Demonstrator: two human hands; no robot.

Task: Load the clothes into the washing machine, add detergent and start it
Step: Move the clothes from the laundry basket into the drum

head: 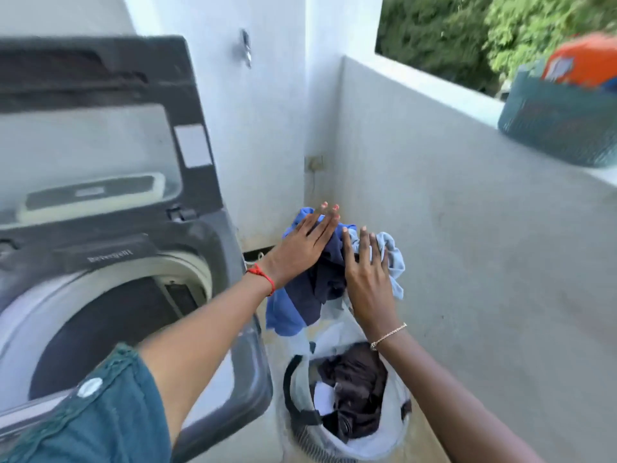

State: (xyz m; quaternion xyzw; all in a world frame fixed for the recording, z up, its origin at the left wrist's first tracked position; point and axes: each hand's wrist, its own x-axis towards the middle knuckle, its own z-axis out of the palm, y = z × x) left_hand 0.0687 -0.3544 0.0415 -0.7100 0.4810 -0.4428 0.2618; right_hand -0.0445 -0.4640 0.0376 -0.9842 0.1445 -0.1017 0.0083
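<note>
- Left hand (300, 248): fingers straight and together, palm pressed flat on the bundle of clothes (314, 295).
- Right hand (367, 279): fingers straight, slightly spread, pressing the bundle's other side.
- Bundle (blue, navy, pale blue) is carried between both palms, frame centre, above the laundry bag (334, 442) at 6 o'clock.
- Washing machine (83, 295) at 9 o'clock, lid (100, 138) raised, drum open.
- Orange pack (587, 61) in teal basket (561, 121) at 2 o'clock; label blurred.

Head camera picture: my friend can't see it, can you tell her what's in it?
A left hand and right hand press a bundle of blue clothes between straight fingers, above a hamper of dark clothes. Beside them a washing machine stands with its lid up. A teal basket sits on the ledge.
</note>
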